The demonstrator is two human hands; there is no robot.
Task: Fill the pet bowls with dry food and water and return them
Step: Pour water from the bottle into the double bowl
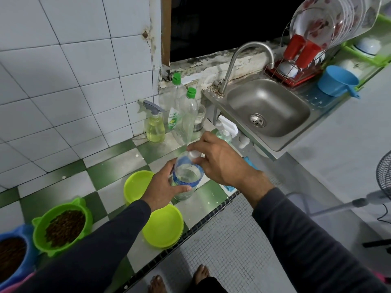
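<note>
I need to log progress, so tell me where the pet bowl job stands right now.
Done: the green bowl and blue bowl hold dry food. In hand: the left hand grips the water bottle while the right hand pinches its cap. Left: the two yellow-green bowls look empty, so water and returning all the bowls remain.

Blue bowl (12,253) cut off by left edge. Left arm covers part of both yellow bowls (163,228). Fan (384,172) cut by right edge.

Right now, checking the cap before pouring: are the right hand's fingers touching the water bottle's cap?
Touching: head view shows the right hand fingers pinching the white cap.
</note>
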